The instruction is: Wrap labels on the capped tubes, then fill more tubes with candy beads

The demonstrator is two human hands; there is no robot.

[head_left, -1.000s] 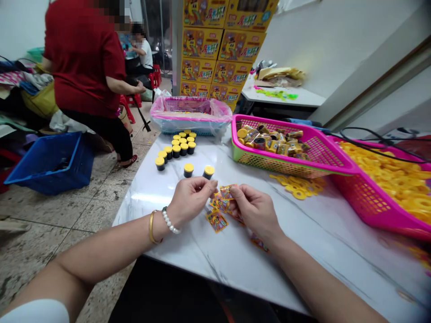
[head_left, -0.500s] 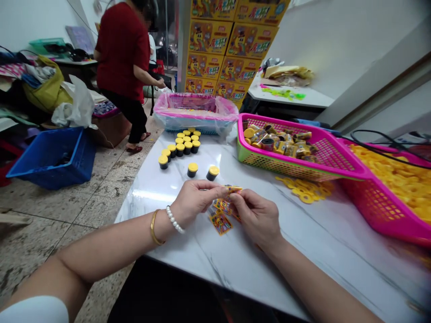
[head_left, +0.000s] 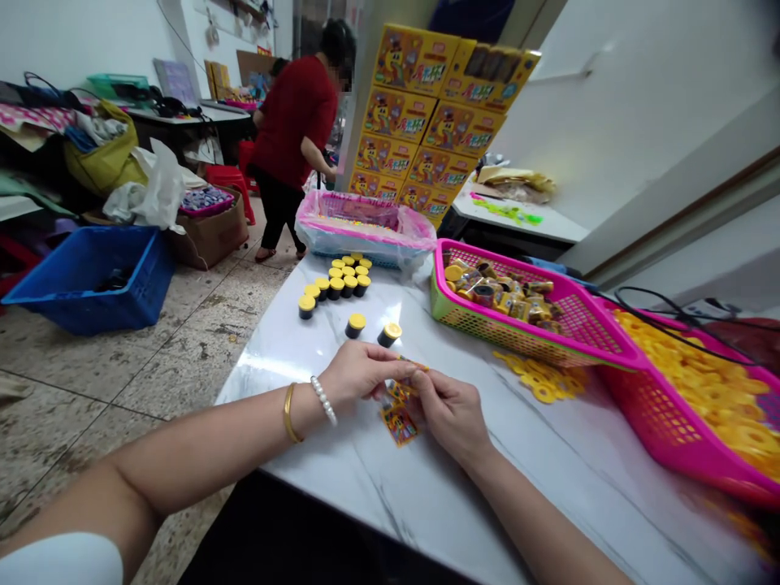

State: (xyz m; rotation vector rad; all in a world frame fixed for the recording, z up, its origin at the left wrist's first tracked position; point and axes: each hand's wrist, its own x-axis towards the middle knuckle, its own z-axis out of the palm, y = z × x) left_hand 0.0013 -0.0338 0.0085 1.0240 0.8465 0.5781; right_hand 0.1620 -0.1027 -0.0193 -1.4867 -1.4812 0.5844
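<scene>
My left hand [head_left: 359, 372] and my right hand [head_left: 449, 409] meet over the table, each pinching an end of a small printed sticker [head_left: 414, 364], yellow-orange and seen nearly edge-on. Just below them on the marble-patterned table lie a few more printed stickers [head_left: 400, 424], partly hidden by my fingers. Beyond my hands stand two small black cups with yellow lids, the nearer-right cup [head_left: 389, 334] and another cup [head_left: 355, 326]. Farther back, several like them are grouped in rows [head_left: 348, 280].
At right, a pink-and-green basket [head_left: 530, 344] holds wrapped cups; loose yellow rings [head_left: 541, 380] lie before it. A pink basket [head_left: 655, 431] is full of yellow rings. A plastic-lined basket [head_left: 366, 248] stands at the back. A person in red [head_left: 296, 122] walks past stacked yellow cartons [head_left: 399, 114].
The view has shifted, so the table and baskets sit lower. The person in red has walked toward the cartons. My hands still pinch the sticker, now tilted slightly more edge-on.
</scene>
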